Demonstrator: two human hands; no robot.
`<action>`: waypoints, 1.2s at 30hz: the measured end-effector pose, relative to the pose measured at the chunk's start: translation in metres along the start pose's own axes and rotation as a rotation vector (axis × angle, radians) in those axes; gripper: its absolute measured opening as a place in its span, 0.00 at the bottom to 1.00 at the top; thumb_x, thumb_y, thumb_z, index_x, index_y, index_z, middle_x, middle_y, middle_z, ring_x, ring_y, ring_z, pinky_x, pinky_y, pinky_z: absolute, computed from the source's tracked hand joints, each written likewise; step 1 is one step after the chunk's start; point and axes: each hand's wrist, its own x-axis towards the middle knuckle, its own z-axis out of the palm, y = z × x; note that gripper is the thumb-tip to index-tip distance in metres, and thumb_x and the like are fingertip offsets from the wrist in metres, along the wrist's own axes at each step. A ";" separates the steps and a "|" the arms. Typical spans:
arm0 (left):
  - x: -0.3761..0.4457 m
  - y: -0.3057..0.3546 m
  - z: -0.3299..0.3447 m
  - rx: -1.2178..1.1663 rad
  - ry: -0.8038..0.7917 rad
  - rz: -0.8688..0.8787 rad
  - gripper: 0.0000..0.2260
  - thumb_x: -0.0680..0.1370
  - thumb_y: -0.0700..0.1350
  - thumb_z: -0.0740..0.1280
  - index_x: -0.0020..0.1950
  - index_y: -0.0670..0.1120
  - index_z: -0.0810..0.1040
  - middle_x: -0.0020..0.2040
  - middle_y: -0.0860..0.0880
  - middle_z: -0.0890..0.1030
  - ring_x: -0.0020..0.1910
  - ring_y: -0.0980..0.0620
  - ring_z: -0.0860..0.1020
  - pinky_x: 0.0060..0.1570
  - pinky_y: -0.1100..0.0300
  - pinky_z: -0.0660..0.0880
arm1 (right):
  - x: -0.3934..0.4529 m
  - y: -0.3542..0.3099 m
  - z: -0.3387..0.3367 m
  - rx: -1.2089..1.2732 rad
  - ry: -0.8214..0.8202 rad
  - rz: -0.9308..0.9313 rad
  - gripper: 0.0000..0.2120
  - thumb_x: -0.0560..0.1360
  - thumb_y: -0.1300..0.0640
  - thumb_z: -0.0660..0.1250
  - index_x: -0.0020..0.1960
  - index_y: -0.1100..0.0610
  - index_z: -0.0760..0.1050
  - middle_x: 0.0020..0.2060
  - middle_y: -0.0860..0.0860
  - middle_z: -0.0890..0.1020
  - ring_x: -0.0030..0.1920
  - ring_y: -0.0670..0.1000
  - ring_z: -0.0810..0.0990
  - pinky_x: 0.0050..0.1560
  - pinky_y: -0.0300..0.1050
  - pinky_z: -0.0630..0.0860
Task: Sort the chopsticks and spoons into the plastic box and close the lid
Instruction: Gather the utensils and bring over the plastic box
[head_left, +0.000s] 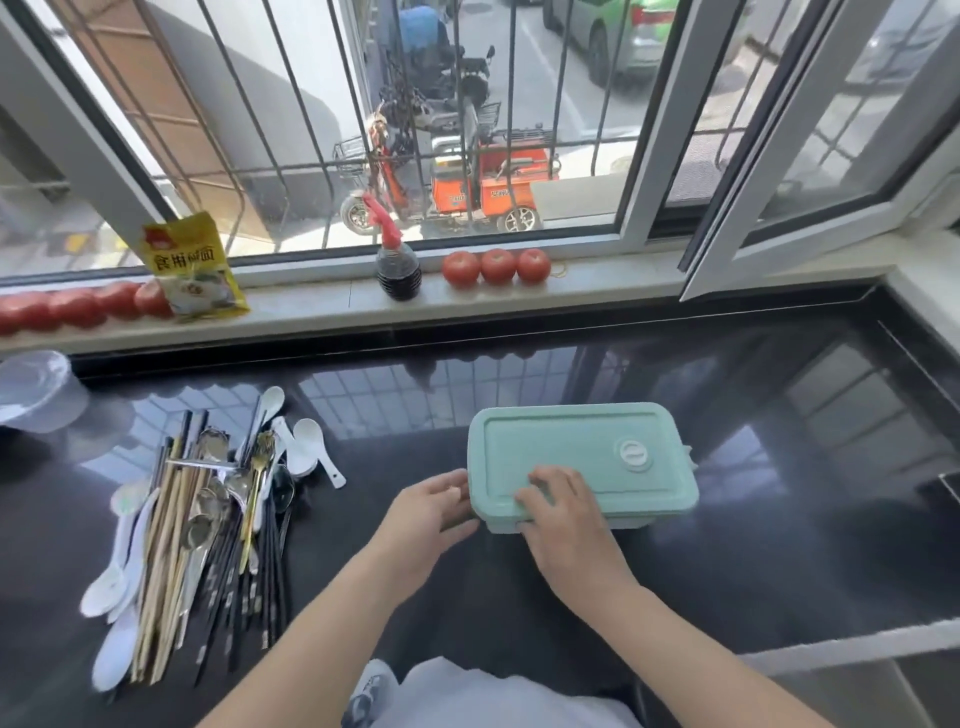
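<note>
A mint-green plastic box (587, 457) sits on the black counter (779, 519) with its lid on; a round valve marks the lid's right side. My left hand (426, 514) touches the box's near-left corner with relaxed fingers. My right hand (566, 514) lies on the lid's front edge, fingertips over the rim. To the left lies a mixed heap of utensils: wooden and black chopsticks (171, 561), metal spoons (208, 499) and white ceramic spoons (306, 447).
On the windowsill stand a yellow food packet (195, 267), a dark sauce bottle (397, 270) and rows of tomatoes (496, 266). A clear plastic container (36, 389) sits at the far left. An open window sash (810, 171) juts in at the right.
</note>
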 end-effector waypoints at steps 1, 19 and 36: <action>-0.004 -0.006 0.003 0.005 -0.011 -0.012 0.16 0.86 0.35 0.54 0.59 0.49 0.80 0.55 0.50 0.87 0.56 0.49 0.85 0.63 0.49 0.76 | -0.001 0.005 -0.002 -0.007 0.027 -0.005 0.13 0.69 0.60 0.76 0.50 0.55 0.76 0.55 0.52 0.75 0.56 0.57 0.73 0.56 0.54 0.77; -0.002 -0.021 0.074 -0.207 0.009 -0.024 0.19 0.80 0.27 0.53 0.63 0.38 0.78 0.53 0.37 0.86 0.53 0.41 0.85 0.49 0.57 0.80 | -0.009 0.038 -0.021 0.062 0.099 -0.020 0.10 0.71 0.54 0.72 0.41 0.55 0.72 0.42 0.48 0.75 0.47 0.52 0.70 0.66 0.54 0.71; 0.034 -0.020 0.078 0.037 0.285 0.003 0.02 0.81 0.36 0.65 0.53 0.39 0.75 0.54 0.37 0.82 0.52 0.37 0.84 0.45 0.55 0.82 | 0.042 0.098 -0.165 0.413 0.810 0.356 0.09 0.78 0.54 0.69 0.53 0.57 0.72 0.49 0.51 0.74 0.49 0.49 0.72 0.50 0.34 0.68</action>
